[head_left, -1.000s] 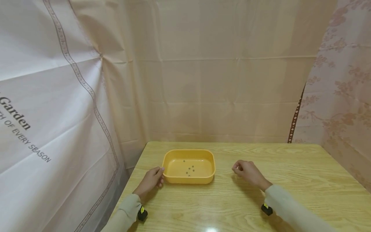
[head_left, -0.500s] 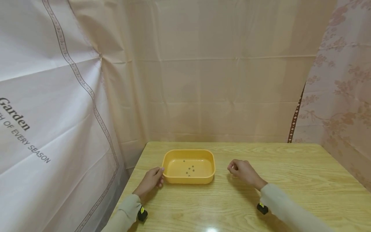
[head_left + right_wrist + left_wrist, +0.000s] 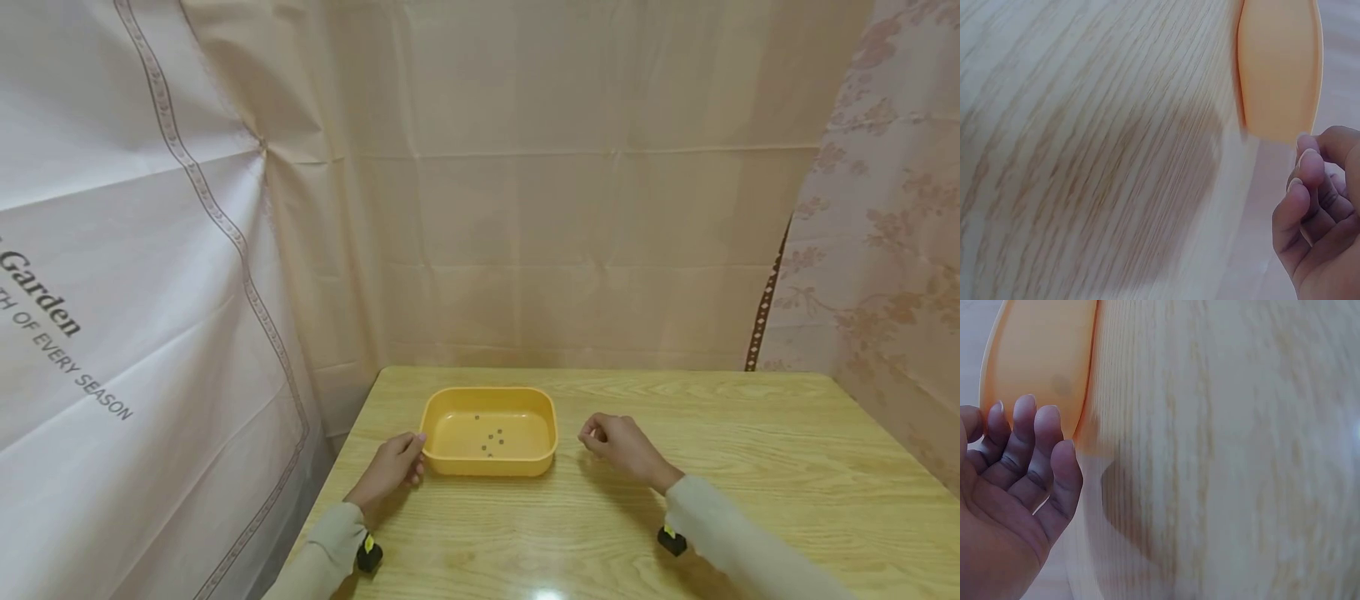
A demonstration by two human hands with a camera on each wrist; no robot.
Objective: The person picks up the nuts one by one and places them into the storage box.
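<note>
The orange tray stands on the bench, between the two hands. The left hand lies at the tray's left end, with its fingers nearly straight and held together, their tips at or just beside the tray wall; whether they actually touch it cannot be told. This hand grips nothing.

The right hand hovers over bare bench just to the right of the tray, apart from its wall. Its fingers are curled inward with the tips bunched against the thumb. The pictures do not show whether a small item is pinched between them; nothing is visible there in the head view or the right wrist view.

Several small dark pieces lie loose on the tray floor, well ahead of the left fingertips and to the left of the right fingertips.

Judged progress: a number of pieces are already in the tray, so the work appears partly done. No further pieces are visible on the bench near either hand, so how much remains cannot be determined.
</note>
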